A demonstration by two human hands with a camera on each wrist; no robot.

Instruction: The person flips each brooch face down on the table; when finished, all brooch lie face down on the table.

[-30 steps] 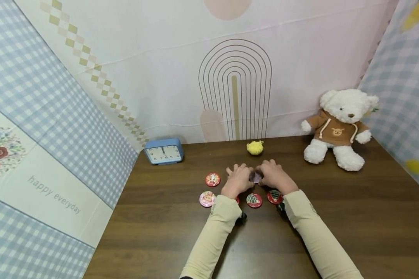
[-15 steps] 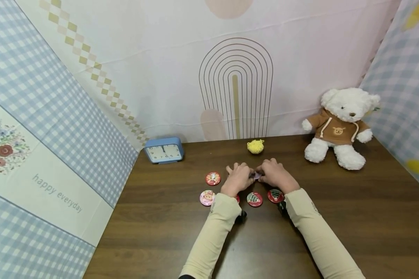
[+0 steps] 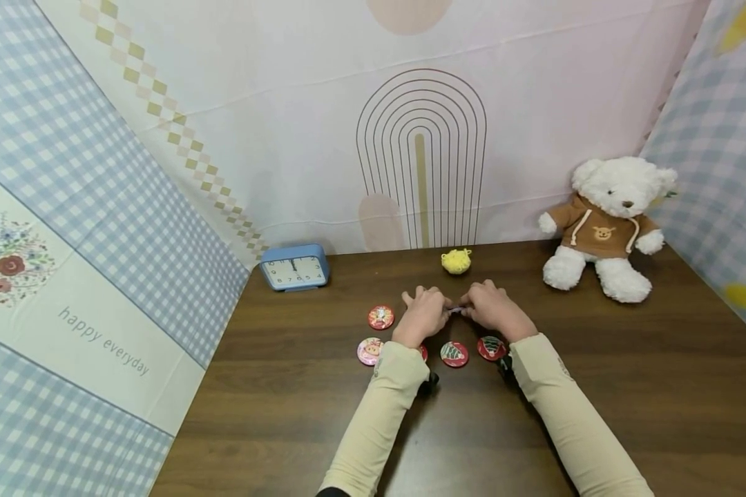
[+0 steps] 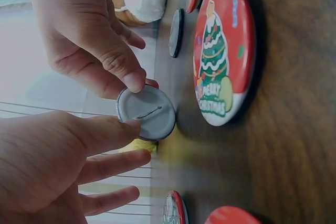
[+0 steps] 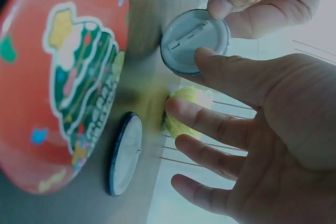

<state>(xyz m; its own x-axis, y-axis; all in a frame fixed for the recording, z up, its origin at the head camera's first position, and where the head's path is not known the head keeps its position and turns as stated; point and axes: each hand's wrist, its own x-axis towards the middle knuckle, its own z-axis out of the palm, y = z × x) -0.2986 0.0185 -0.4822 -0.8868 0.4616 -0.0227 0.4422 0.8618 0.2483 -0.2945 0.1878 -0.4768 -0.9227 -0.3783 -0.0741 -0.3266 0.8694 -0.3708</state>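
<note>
Between my two hands is a round pin-back button badge, its grey back and pin facing the wrist cameras. My left hand pinches one edge, thumb on the back. From the opposite side my right hand pinches the rim, its other fingers spread in the right wrist view. The head view shows the badge nearly edge-on. Below it lie two red Christmas-tree badges, one at centre and another by the right wrist. A grey-backed badge lies pin side up beyond the right hand.
Left of the hands lie a red badge and a pink one; another red badge is partly hidden under the left wrist. Behind stand a blue clock, a yellow knitted item and a white teddy bear on the brown table.
The badge between my hands has tilted, from showing a broad pale face in the head view to a thin sliver. Both hands stay almost in place.
</note>
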